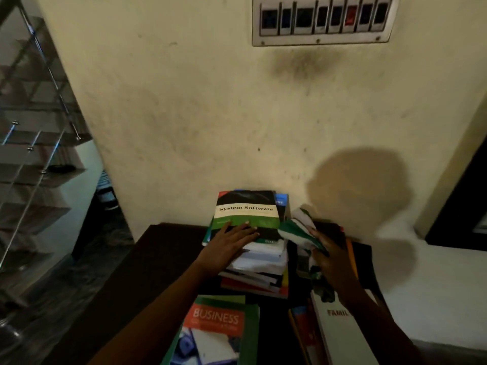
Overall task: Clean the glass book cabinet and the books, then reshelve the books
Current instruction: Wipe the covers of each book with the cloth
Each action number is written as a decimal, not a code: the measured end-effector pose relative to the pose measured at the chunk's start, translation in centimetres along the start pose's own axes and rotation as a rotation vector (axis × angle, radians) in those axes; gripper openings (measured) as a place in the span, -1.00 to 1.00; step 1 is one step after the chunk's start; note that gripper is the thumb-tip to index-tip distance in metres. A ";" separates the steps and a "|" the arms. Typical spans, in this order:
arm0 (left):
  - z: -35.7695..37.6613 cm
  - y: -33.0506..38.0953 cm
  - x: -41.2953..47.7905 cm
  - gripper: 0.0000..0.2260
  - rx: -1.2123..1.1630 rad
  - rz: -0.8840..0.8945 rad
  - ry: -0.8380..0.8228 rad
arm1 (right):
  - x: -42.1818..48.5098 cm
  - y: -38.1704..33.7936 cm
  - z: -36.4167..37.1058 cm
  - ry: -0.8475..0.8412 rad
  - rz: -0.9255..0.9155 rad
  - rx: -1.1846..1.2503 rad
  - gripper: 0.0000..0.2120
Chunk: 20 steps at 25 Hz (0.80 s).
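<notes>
A stack of books (259,267) stands on a dark table (158,262) against the wall. On top lies the "System Software" book (247,210), black, cream and green. My left hand (232,242) rests flat on its near part, fingers straight. My right hand (330,259) grips a green and white cloth (295,229) just right of the stack, above a dark book (332,233). The glass cabinet (34,143) with steel rods stands at the left.
A green and orange "BUSINESS" book (216,330) lies near the table's front edge. A white book marked "FAMIL" (340,327) leans among others at the front right. A switch panel (321,19) hangs on the wall above. A white ledge (434,272) runs right.
</notes>
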<state>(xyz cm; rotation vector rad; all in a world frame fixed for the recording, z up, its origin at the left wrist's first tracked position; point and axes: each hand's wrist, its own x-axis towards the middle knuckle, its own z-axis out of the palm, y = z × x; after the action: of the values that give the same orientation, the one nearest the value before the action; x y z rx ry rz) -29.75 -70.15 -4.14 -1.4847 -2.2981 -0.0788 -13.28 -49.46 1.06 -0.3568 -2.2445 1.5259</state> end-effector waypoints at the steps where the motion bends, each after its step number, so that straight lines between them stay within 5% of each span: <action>1: -0.1 -0.4 0.3 -0.57 0.022 0.016 -0.024 | 0.0 0.4 0.0 -0.022 0.020 0.020 -0.62; 8: 0.7 -2.5 0.6 -0.53 0.150 0.129 -0.107 | 1.7 0.8 1.0 -0.102 0.024 0.090 -0.63; 13: 0.4 -1.3 0.9 -0.51 0.118 -0.019 -0.195 | 2.1 1.1 1.3 -0.119 0.017 0.095 -0.62; 16: -1.1 3.3 0.4 -0.49 -0.379 -0.371 -0.048 | 0.5 1.0 0.8 -0.101 0.018 0.054 -0.64; 18: -2.3 7.4 -1.2 -0.66 -0.779 -0.593 0.249 | -1.4 0.8 -0.2 -0.076 -0.012 0.017 -0.65; 20: -3.2 10.8 -3.5 -0.86 -1.025 -0.730 0.307 | -4.0 0.2 -1.7 -0.049 0.020 -0.051 -0.66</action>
<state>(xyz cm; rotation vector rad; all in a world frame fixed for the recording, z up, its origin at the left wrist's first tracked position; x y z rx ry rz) -17.94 -69.32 -4.27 -0.7353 -2.4734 -1.7413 -8.95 -49.66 0.66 -0.3605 -2.3277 1.5055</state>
